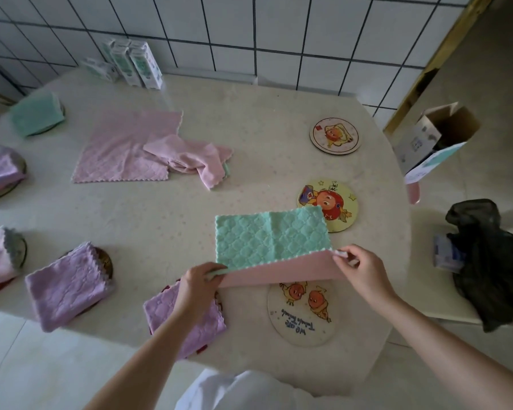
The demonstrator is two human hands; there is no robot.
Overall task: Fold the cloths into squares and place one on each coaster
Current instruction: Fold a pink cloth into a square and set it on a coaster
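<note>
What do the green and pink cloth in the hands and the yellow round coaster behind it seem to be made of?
The green and pink cloth: soft plush fabric, probably microfibre, judging by its quilted fluffy pile and scalloped edge. The yellow coaster: a stiff thin board with a smooth printed cartoon face; wood or card, I cannot tell.

A wall of white tiles (279, 31) with dark grout runs behind a pale, speckled table (160, 217) with a rounded edge. A yellowish wooden door frame (433, 54) stands at the right. The floor (27, 365) is pale under soft, even light.
</note>
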